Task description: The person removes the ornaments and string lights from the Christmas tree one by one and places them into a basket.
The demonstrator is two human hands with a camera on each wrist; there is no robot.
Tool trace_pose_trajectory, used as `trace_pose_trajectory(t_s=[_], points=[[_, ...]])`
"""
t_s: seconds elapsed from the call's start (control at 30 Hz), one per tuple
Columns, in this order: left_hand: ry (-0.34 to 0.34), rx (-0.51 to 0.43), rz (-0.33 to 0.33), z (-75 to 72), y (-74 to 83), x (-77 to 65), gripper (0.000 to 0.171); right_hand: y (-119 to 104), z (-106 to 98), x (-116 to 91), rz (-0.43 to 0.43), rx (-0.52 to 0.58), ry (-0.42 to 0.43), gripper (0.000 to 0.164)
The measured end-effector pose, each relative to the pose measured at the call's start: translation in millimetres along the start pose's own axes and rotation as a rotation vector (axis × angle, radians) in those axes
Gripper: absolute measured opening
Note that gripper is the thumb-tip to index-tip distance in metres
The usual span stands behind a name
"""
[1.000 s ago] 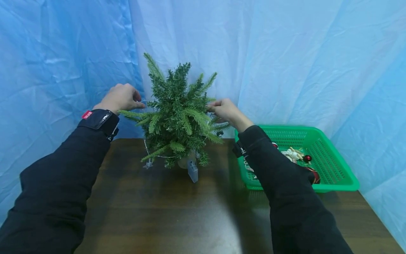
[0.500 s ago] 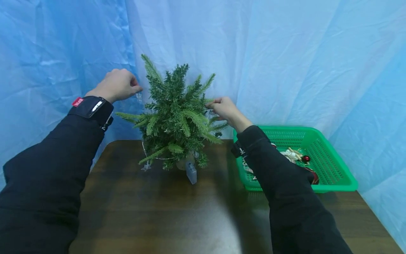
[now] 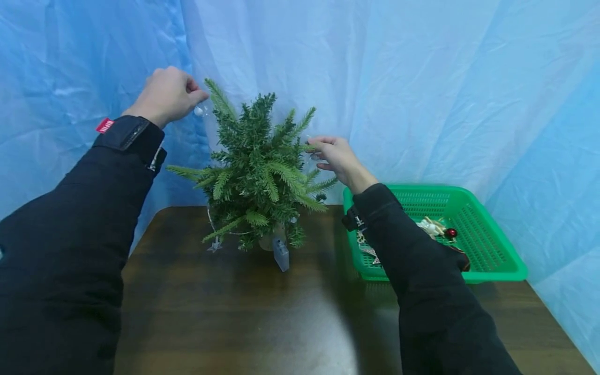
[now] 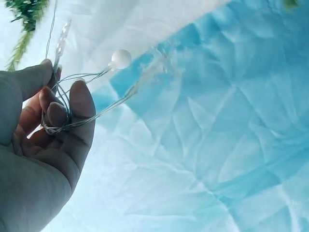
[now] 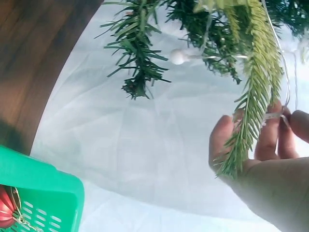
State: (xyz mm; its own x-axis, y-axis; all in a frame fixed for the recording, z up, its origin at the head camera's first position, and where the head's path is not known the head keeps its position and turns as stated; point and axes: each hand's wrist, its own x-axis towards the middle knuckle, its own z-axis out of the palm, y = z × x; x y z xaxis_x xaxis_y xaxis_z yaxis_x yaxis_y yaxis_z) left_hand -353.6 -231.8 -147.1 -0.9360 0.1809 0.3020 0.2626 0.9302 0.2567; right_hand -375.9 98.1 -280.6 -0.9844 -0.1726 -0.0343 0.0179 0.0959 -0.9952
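Note:
A small artificial Christmas tree (image 3: pixel 255 172) stands on the table in the head view. My left hand (image 3: pixel 166 96) is raised at its upper left, gripping gathered string lights (image 4: pixel 108 107) with curled fingers. A round white bulb (image 4: pixel 120 59) and a clear snowflake-like piece (image 4: pixel 161 63) stick out from that bundle. On the tree's right side, my right hand (image 3: pixel 338 156) pinches a stretch of the light wire behind a light-green branch (image 5: pixel 251 106). A star light (image 3: pixel 215 244) hangs low on the left. The clear battery box (image 3: pixel 281 255) hangs by the trunk.
A green plastic basket (image 3: pixel 503 250) stands on the right of the brown wooden table (image 3: pixel 225 312), partly behind my right sleeve. It contains a red bauble (image 3: pixel 451 233) and other ornaments. Blue-white cloth (image 3: pixel 422 94) hangs behind the table.
My left hand has risen from beside the tree's middle to near its upper left branch, carrying the string lights. The right hand stays at the right side, shifted only slightly.

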Motion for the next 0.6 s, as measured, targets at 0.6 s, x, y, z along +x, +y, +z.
trace_pose_trajectory(t_s=[0.6], points=[[0.24, -0.155, 0.004, -9.8, 25.1, -3.4, 0.043, -13, 3, -6, -0.221, 0.26, 0.007, 0.035]])
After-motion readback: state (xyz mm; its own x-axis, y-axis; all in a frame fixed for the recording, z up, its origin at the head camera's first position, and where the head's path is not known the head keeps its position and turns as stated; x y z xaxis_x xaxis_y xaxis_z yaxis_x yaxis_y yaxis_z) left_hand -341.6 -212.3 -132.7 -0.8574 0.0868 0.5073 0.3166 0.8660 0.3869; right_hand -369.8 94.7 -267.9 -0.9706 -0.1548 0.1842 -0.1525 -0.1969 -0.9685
